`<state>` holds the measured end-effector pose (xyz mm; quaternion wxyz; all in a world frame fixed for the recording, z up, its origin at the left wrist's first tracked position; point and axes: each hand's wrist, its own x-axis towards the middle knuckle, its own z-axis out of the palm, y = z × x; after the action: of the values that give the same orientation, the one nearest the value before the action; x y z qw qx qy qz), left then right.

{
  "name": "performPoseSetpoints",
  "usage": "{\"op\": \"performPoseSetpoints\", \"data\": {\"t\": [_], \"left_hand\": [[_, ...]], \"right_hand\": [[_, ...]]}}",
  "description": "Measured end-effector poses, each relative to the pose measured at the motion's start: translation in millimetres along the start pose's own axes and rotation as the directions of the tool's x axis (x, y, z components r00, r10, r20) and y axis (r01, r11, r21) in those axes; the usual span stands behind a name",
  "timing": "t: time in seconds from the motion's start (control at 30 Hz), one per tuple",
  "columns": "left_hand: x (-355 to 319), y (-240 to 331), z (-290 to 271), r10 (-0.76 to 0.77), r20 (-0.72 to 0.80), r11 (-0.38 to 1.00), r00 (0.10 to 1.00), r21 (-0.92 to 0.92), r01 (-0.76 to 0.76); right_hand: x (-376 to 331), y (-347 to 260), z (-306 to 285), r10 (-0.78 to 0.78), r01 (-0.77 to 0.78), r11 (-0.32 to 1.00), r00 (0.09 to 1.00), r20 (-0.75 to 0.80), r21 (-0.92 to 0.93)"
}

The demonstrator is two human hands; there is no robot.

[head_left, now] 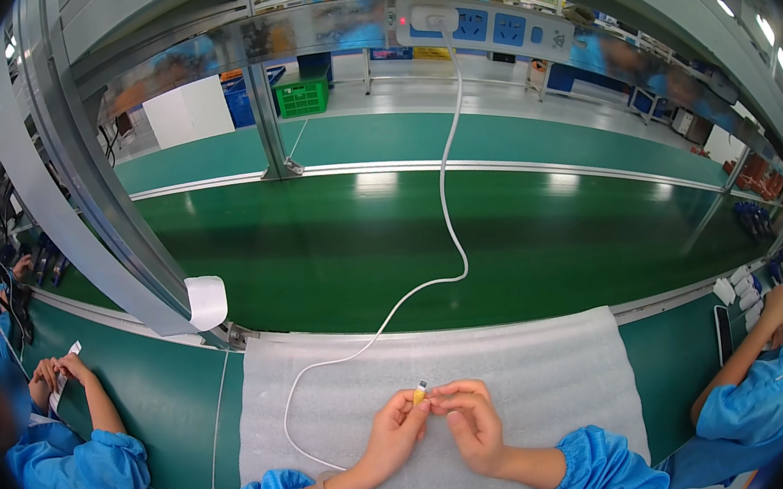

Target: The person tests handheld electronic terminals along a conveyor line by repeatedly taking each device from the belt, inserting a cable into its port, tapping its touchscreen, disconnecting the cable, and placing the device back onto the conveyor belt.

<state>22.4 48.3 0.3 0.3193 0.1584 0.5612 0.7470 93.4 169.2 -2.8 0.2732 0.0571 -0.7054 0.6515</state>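
My left hand [398, 431] is closed in a pinch on a small yellow plug [420, 394] with a metal tip pointing up and away from me. Close against it on the right, my right hand [473, 427] has its fingers curved toward the plug, the thumb apart from them, and nothing visible held. A white cable [455, 228] runs from a white charger [435, 18] in the power strip down to the pale mat [539, 372] and passes out of sight by my left forearm. Whether it joins the plug is hidden.
A green conveyor belt [316, 252] crosses beyond the mat, with a metal post [137, 233] at its left. Co-workers in blue sleeves sit at left [81, 473] and right [761, 397]. A dark phone-like object [724, 336] and white pieces [748, 298] lie at right.
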Motion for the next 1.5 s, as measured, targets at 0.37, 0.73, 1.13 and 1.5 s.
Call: {"op": "performPoseSetpoints", "data": {"t": [0.37, 0.73, 1.13, 1.5], "left_hand": [[-1.7, 5.0, 1.1, -0.077, 0.012, 0.995, 0.997, 0.063, 0.076], [-2.0, -4.2, -0.4, -0.022, 0.062, 0.997, 0.998, 0.081, 0.017], [-2.0, -5.6, -0.9, -0.026, 0.081, 0.991, 0.996, 0.136, 0.014], [-3.3, -8.4, -2.3, -0.028, 0.095, 0.99, 0.995, 0.14, 0.014]], "right_hand": [[5.2, -2.7, -3.1, -0.011, 0.011, 1.0, 0.999, -0.05, 0.013], [8.1, -5.8, -3.5, 0.058, -0.055, 0.998, 0.993, -0.098, 0.036], [5.0, -0.4, -5.3, 0.052, -0.052, 0.999, 0.995, -0.086, 0.007], [2.2, -10.4, -3.7, -0.101, 0.139, 0.917, 0.988, 0.121, -0.373]]}}
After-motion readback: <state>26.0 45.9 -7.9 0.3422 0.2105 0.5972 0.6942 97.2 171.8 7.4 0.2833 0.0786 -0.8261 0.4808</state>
